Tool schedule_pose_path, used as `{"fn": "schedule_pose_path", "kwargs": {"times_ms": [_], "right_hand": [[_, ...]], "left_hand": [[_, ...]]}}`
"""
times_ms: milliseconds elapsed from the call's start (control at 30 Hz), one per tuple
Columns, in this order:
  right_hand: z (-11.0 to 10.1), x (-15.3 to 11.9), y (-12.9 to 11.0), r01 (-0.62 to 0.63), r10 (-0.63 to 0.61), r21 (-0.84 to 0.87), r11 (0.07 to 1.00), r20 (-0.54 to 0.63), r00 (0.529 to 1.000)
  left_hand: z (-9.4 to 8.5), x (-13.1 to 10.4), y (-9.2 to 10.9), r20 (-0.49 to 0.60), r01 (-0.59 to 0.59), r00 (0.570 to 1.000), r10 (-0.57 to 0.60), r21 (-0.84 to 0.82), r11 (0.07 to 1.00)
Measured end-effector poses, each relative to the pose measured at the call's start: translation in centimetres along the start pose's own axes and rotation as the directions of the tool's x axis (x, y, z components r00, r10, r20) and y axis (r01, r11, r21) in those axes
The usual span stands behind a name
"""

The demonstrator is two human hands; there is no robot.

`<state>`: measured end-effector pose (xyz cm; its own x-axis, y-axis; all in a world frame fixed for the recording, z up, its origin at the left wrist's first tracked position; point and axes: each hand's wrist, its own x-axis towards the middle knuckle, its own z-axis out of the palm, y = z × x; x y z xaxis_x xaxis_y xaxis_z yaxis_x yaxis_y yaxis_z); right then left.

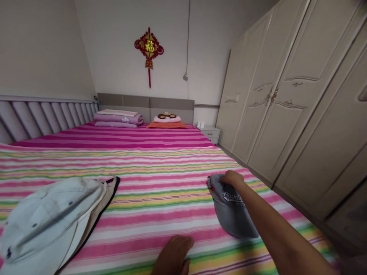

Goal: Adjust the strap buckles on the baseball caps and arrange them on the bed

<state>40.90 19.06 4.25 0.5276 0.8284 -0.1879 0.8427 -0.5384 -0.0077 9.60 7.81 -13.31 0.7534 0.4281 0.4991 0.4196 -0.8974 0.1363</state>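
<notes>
A grey baseball cap [233, 219] with pale lettering and a small red mark sits on the striped bedspread, right of centre. My right hand [233, 178] is closed on the top of its crown, and my forearm covers part of its right side. At the bottom edge of the view my left hand [174, 255] is over the bedspread, thumb apart from the fingers, holding nothing; part of it is cut off. On the left lies a nested stack of caps, a pale blue cap [48, 214] on top and a beige cap [107, 196] with a black edge beneath.
The bed carries a multicoloured striped bedspread [149, 214] over a magenta sheet [143, 138]. Folded purple bedding [119, 119] and a pillow pile [166, 120] rest by the headboard [172, 104]. A white nightstand [210, 134] and tall cream wardrobe [275, 114] line the right side.
</notes>
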Motion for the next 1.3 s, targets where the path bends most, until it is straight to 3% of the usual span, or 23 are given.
{"fn": "schedule_pose_path", "kwargs": {"times_ms": [167, 333, 567, 867, 1300], "right_hand": [[0.2, 1.0, -0.1, -0.001, 0.001, -0.006, 1.000, 0.062, 0.998], [0.3, 1.3, -0.1, -0.001, 0.002, -0.013, 1.000, 0.083, 0.997], [-0.6, 0.6, 0.4, 0.018, -0.018, -0.002, 1.000, -0.002, 1.000], [-1.5, -0.9, 1.1, -0.022, 0.029, 0.070, 0.997, -0.104, 0.994], [-1.3, -1.9, 1.5, -0.033, 0.054, 0.179, 0.983, -0.118, 0.992]], "left_hand": [[0.7, 0.0, -0.3, -0.030, -0.027, 0.999, 0.027, 0.007, 1.000], [0.3, 0.2, 0.0, -0.065, -0.020, 0.998, 0.021, 0.015, 1.000], [-0.8, 0.6, 0.6, -0.003, 0.015, 1.000, -0.015, -0.043, 0.999], [-0.8, 0.1, 0.8, -0.025, 0.066, 0.997, -0.069, -0.094, 0.993], [-1.3, 0.3, 1.1, -0.032, 0.070, 0.997, -0.073, -0.086, 0.994]]}}
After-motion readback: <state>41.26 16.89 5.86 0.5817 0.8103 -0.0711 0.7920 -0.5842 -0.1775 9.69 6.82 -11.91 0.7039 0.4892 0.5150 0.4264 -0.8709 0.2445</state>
